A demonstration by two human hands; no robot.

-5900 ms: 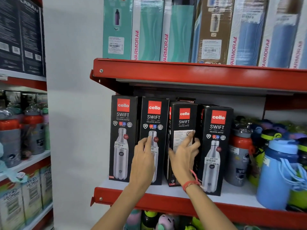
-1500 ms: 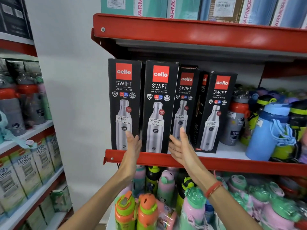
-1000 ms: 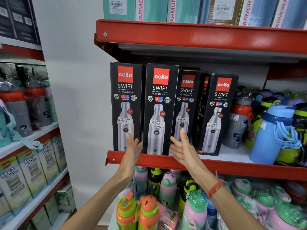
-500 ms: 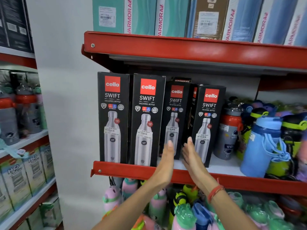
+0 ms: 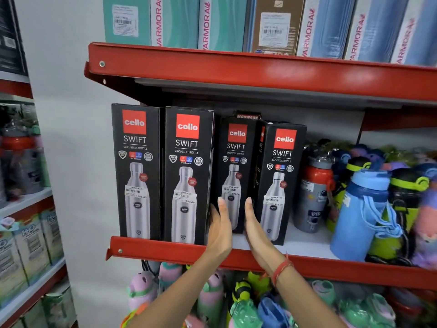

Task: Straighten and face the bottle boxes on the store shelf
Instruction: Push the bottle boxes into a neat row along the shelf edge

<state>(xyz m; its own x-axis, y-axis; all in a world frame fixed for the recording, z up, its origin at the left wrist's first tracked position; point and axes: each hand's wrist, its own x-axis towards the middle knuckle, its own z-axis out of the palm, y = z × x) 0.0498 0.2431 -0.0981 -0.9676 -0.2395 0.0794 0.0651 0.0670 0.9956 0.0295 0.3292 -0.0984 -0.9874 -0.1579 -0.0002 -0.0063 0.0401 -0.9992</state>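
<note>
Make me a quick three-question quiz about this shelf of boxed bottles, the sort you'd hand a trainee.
1. How many black Cello Swift boxes face forward on the middle shelf?
2. True or false: the third box sits further back than the second box.
3. Which box do the left hand and right hand flank: A first, B third, C fourth?

Key: 1. four; 2. true; 3. B

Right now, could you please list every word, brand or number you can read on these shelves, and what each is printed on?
"cello", "SWIFT", "VACUSTEEL BOTTLE": each of the four black boxes.
"1099.00": price stickers on the two left boxes.
"979.00": sticker on the rightmost box.
"ARMORA": spines of the top-shelf boxes.
"MODWARE": box behind.
"H2O": lower-left cartons.
Barcodes, badges: too small.
</note>
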